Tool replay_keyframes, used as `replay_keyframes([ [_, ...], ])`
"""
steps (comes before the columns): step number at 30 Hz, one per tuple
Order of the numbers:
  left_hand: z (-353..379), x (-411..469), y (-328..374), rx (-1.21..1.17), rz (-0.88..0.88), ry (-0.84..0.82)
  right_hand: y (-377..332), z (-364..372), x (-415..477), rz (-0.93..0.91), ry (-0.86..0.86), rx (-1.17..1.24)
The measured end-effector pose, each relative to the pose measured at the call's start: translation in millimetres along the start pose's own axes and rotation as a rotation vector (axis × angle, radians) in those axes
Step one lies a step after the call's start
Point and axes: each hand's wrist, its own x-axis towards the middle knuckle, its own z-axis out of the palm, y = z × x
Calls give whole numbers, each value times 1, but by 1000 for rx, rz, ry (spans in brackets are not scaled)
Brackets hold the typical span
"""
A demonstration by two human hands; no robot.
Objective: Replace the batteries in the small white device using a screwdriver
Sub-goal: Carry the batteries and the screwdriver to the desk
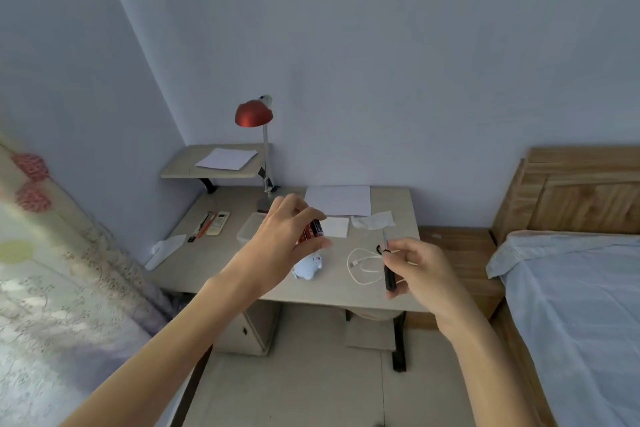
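My left hand (284, 236) hovers above the desk and pinches red-and-black batteries (312, 231) between thumb and fingers. Just below it the small white device (309, 266) lies on the grey desk (221, 263), partly hidden by the hand. My right hand (415, 267) grips a slim black screwdriver (389, 272) upright, its thin metal tip pointing away from me, above the desk's right front part.
A coiled white cable (362, 265) lies by the right hand. Paper sheets (337, 199), a tissue (374, 220), a clear plastic box (251, 227), a remote and pens (211, 224) lie on the desk. A red lamp (254, 113) stands behind; a bed (581, 305) lies right.
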Motion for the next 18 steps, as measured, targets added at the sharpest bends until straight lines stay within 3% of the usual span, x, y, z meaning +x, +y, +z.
replay_keyframes([
  [8, 48, 124, -60, -26, 25, -3, -7, -15, 154, -16, 93, -55],
  [18, 180, 203, -156, -86, -46, -142, 87, -52, 268, 150, 202, -350],
])
